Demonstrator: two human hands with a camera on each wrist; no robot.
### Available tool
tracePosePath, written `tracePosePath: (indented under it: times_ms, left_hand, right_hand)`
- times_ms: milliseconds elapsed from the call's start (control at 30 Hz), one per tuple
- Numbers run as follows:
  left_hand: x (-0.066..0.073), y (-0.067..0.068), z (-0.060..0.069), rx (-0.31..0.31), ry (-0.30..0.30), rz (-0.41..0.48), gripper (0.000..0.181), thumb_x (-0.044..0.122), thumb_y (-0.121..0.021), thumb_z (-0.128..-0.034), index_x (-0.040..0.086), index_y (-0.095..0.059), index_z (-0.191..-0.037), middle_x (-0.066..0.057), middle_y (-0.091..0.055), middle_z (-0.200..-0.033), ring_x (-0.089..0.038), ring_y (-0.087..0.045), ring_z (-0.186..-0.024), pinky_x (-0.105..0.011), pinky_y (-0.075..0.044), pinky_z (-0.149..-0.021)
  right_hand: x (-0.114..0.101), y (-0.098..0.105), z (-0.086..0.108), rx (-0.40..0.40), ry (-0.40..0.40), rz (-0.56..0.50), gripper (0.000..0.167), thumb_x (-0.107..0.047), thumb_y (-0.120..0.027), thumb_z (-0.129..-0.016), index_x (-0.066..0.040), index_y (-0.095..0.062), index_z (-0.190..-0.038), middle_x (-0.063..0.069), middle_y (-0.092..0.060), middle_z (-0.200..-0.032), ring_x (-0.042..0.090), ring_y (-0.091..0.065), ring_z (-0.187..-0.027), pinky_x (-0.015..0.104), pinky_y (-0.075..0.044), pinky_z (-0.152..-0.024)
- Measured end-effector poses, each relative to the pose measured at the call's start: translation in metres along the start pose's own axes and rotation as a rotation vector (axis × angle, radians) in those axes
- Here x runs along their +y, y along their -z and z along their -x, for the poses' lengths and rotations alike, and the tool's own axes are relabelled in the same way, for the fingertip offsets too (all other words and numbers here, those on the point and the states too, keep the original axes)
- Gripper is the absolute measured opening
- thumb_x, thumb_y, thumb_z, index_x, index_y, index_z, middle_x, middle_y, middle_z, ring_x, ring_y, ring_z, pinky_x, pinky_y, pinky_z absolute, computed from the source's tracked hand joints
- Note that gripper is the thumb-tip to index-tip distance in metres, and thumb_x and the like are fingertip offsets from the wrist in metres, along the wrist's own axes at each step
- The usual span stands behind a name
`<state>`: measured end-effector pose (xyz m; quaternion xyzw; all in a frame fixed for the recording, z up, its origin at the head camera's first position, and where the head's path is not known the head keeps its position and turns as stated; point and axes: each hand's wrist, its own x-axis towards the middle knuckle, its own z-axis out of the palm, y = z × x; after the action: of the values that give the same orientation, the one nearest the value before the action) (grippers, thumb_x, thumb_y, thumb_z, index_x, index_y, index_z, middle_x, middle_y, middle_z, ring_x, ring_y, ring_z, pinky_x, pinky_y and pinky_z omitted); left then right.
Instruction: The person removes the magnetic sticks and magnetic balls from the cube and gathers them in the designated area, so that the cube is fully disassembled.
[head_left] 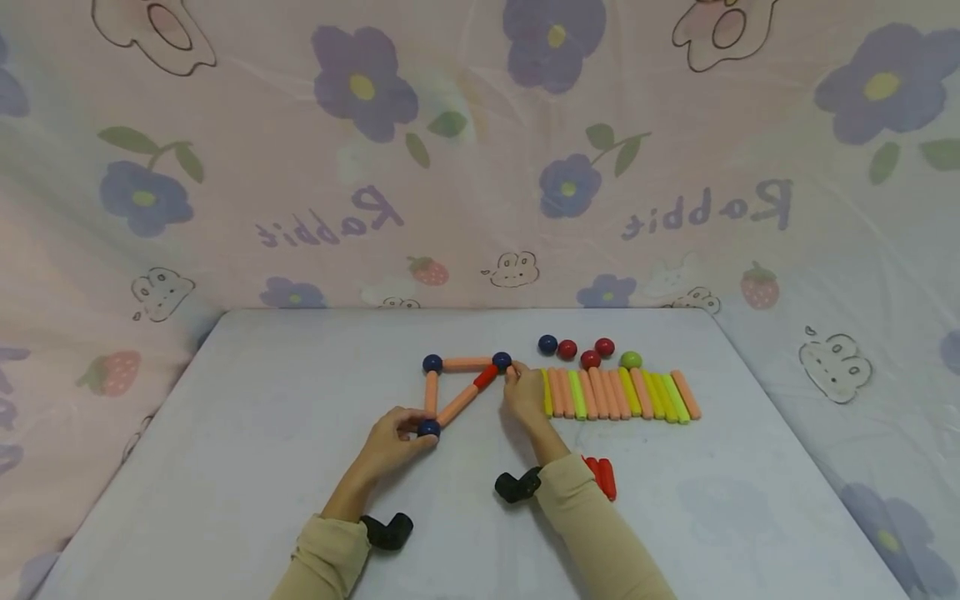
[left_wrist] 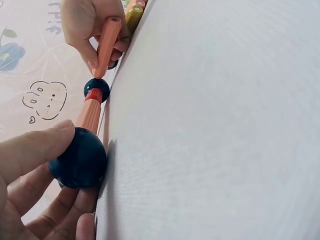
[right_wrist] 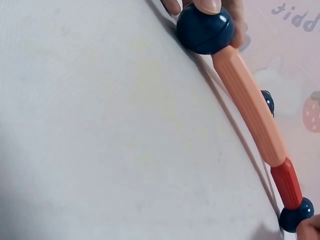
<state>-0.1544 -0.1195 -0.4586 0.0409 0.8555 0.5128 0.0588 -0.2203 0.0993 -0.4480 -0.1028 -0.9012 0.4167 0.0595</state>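
A triangle of peach rods lies on the white table, with a dark blue ball at each corner. My left hand grips the near ball between thumb and fingers. From this ball a long peach rod runs to a short red piece, which meets the far right ball. At that ball is my right hand, pinching another peach rod whose end touches the ball. This held rod is mostly hidden in the head view. The third ball stands at the back left corner.
Right of my right hand lies a row of peach, yellow and green rods. Behind it sit a loose blue ball, several red balls and a green ball. Red rods lie partly under my right forearm. Patterned cloth surrounds the table.
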Motion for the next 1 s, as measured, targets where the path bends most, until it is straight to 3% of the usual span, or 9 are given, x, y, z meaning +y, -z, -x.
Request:
tracePosePath:
  times_ms: [133,267,433,700,800,1000]
  left_hand:
    - [0.0,0.001,0.001,0.005,-0.006,-0.003,0.033,0.012,-0.076,-0.0806,0.006,-0.069,-0.112,-0.011,-0.063,-0.105,-0.019,-0.06,-0.098,-0.021,-0.045,-0.079]
    - [0.001,0.003,0.001,0.003,-0.01,-0.005,0.033,0.014,-0.075,-0.0813,0.006,-0.069,-0.113,-0.011,-0.063,-0.106,-0.019,-0.06,-0.098,-0.021,-0.045,-0.079]
    - [0.0,0.003,0.002,0.006,0.002,-0.003,0.035,0.014,-0.076,-0.0813,0.005,-0.068,-0.114,-0.011,-0.063,-0.107,-0.02,-0.061,-0.1,-0.02,-0.045,-0.078]
    - [0.0,0.001,0.001,0.008,0.005,0.005,0.033,0.013,-0.075,-0.082,0.007,-0.068,-0.114,-0.01,-0.063,-0.108,-0.02,-0.059,-0.102,-0.024,-0.046,-0.083]
    - [0.0,0.0,0.001,0.012,0.011,0.004,0.033,0.012,-0.075,-0.0816,0.007,-0.069,-0.113,-0.009,-0.063,-0.108,-0.019,-0.059,-0.102,-0.024,-0.046,-0.084]
    - [-0.001,-0.001,0.001,0.013,-0.003,0.01,0.034,0.013,-0.076,-0.0811,0.006,-0.068,-0.113,-0.011,-0.064,-0.108,-0.021,-0.06,-0.101,-0.023,-0.046,-0.081]
  right_hand:
    - [0.0,0.005,0.002,-0.02,-0.008,-0.072,0.036,-0.011,-0.047,-0.099,0.005,-0.056,-0.13,0.025,-0.061,-0.108,0.03,-0.054,-0.096,0.039,-0.049,-0.086]
    - [0.001,0.012,0.003,-0.065,-0.018,-0.102,0.036,-0.019,-0.047,-0.1,-0.002,-0.057,-0.131,0.017,-0.058,-0.099,0.024,-0.05,-0.088,0.028,-0.041,-0.073]
    - [0.001,0.031,0.004,-0.098,0.0,-0.102,0.037,-0.026,-0.049,-0.1,-0.007,-0.059,-0.129,0.018,-0.061,-0.107,0.026,-0.055,-0.093,0.028,-0.045,-0.077]
    - [0.006,0.072,0.006,-0.157,-0.026,-0.138,0.044,-0.034,-0.047,-0.101,-0.01,-0.051,-0.137,0.022,-0.055,-0.124,0.034,-0.056,-0.111,0.034,-0.052,-0.084]
    - [0.01,0.083,0.006,-0.174,-0.05,-0.152,0.045,-0.036,-0.046,-0.102,-0.012,-0.049,-0.139,0.02,-0.053,-0.126,0.032,-0.053,-0.114,0.03,-0.05,-0.086]
    - [0.024,0.109,0.007,-0.165,-0.073,-0.189,0.047,-0.034,-0.045,-0.102,-0.008,-0.045,-0.141,0.019,-0.05,-0.124,0.028,-0.049,-0.107,0.018,-0.042,-0.074]
